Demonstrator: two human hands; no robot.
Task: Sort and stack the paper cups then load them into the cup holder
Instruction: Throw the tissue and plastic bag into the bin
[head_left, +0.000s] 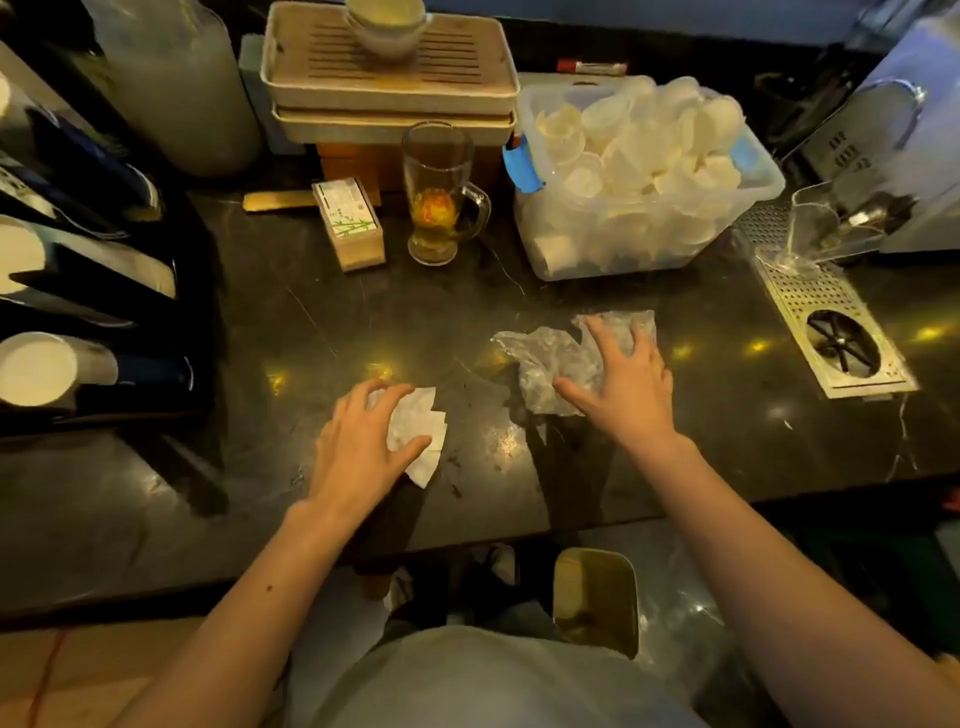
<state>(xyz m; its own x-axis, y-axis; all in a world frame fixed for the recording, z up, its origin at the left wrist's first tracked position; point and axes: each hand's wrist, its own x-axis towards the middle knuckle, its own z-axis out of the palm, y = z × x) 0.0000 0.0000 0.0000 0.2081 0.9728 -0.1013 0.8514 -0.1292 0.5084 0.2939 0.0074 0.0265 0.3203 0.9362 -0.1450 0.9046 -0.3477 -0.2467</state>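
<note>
Head view, looking down onto dark counter (311, 322). Left hand (363, 452) palm-down, fingers curled over white tissue (423, 441), pressing it flat to counter; thumb across its near corner. Right hand (626, 384) palm-down, fingers spread, resting on crumpled clear plastic wrap (550, 358); not pinching, just pressing. Hands well apart, bare counter between.

Beyond right hand: clear plastic bin (748, 208) heaped with loose white cups (639, 140), unsorted, some on their sides. Beyond left hand, between the two: glass mug (441, 192) with amber liquid at bottom, upright; small printed box (349, 223) just beside it. Behind those, stacked beige trays (389, 88) with bowl on top.

Far left of left hand: dark cup holder (104, 332) with tubes lying sideways, white cup rims (36, 369) showing at openings; count per tube not resolvable, probably several nested. Right of right hand: perforated metal drain plate (831, 332) set in counter.
</note>
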